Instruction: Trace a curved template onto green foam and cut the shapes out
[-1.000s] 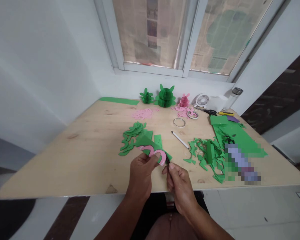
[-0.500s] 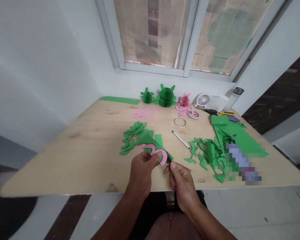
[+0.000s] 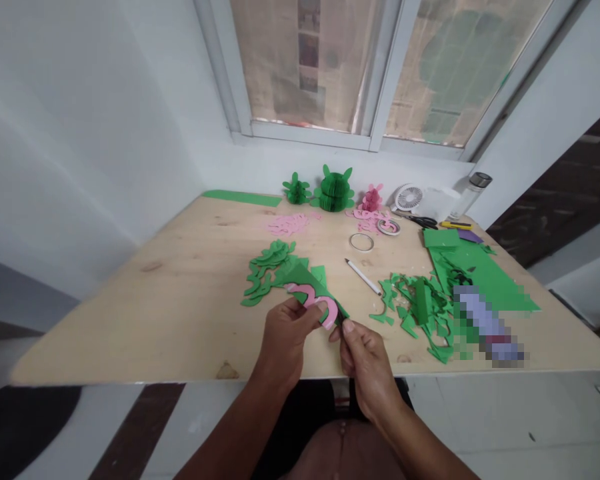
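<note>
My left hand (image 3: 287, 333) pinches a curved pink paper cutout (image 3: 330, 313) together with green paper (image 3: 320, 287) behind it, thumb on top. Closed around the handles of dark scissors (image 3: 340, 312) is my right hand (image 3: 363, 347); the blades lie against the green paper's right edge, and the handles are mostly hidden by the fingers. Just beyond my left hand lies a pile of green cut paper shapes (image 3: 270, 260). Green paper scraps (image 3: 423, 303) are heaped to the right of my right hand.
On the wooden table (image 3: 130, 320) lie a white pen (image 3: 363, 276), a tape ring (image 3: 361, 243), pink paper pieces (image 3: 287, 225) and green sheets (image 3: 490, 273). Green paper figures (image 3: 334, 192), a small fan (image 3: 409, 197) and a bottle (image 3: 473, 195) stand at the back.
Both hands keep their grip and stay almost in place. The view has shifted slightly; the cutout and scissors show little other movement.
</note>
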`<action>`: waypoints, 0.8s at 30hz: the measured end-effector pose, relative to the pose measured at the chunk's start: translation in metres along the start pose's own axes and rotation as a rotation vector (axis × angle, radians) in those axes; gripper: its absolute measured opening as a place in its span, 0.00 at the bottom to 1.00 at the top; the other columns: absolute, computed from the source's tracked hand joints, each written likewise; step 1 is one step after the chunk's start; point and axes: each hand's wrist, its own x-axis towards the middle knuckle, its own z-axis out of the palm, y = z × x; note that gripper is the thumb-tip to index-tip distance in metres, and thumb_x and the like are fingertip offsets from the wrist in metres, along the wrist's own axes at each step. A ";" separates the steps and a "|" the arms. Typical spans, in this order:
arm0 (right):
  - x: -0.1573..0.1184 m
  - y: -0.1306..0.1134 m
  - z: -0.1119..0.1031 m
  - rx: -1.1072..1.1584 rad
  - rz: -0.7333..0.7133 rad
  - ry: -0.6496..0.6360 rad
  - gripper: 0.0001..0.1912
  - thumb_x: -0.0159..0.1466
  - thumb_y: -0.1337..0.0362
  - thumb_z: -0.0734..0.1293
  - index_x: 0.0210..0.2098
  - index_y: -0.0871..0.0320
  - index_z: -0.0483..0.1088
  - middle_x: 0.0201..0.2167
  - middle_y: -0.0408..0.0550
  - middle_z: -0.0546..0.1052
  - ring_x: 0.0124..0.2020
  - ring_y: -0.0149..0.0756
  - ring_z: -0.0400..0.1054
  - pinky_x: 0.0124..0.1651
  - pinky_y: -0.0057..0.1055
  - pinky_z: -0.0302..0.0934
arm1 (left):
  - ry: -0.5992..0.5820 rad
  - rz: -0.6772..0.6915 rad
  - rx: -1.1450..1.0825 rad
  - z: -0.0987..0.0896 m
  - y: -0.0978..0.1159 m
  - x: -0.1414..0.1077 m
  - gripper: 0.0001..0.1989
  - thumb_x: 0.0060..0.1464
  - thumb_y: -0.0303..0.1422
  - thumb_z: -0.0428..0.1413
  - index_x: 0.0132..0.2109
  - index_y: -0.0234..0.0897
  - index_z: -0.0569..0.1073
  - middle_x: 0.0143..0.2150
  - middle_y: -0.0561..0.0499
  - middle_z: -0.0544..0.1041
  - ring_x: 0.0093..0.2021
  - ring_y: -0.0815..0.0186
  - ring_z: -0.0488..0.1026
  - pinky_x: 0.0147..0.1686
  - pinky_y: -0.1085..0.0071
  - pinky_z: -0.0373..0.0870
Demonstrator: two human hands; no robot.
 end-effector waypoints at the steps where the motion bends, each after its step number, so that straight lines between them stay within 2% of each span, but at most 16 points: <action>1: 0.000 0.000 0.000 0.000 -0.002 -0.004 0.23 0.58 0.45 0.65 0.24 0.61 0.68 0.11 0.32 0.53 0.14 0.22 0.40 0.17 0.25 0.33 | -0.004 -0.002 -0.003 0.000 0.000 0.000 0.08 0.36 0.30 0.66 0.25 0.32 0.75 0.22 0.54 0.74 0.25 0.72 0.67 0.28 0.74 0.66; 17: 0.000 -0.002 0.001 0.028 -0.004 -0.008 0.22 0.59 0.46 0.65 0.25 0.60 0.67 0.09 0.32 0.53 0.13 0.22 0.40 0.16 0.25 0.34 | -0.078 -0.011 -0.033 0.002 0.003 0.002 0.07 0.38 0.30 0.66 0.24 0.33 0.76 0.23 0.55 0.75 0.25 0.72 0.69 0.28 0.76 0.69; 24: 0.001 0.000 0.002 0.032 -0.012 0.000 0.22 0.59 0.46 0.65 0.24 0.60 0.67 0.09 0.31 0.53 0.13 0.22 0.40 0.16 0.25 0.35 | -0.064 -0.011 -0.032 0.003 0.004 0.003 0.06 0.36 0.29 0.66 0.24 0.33 0.76 0.23 0.54 0.75 0.25 0.72 0.69 0.29 0.75 0.69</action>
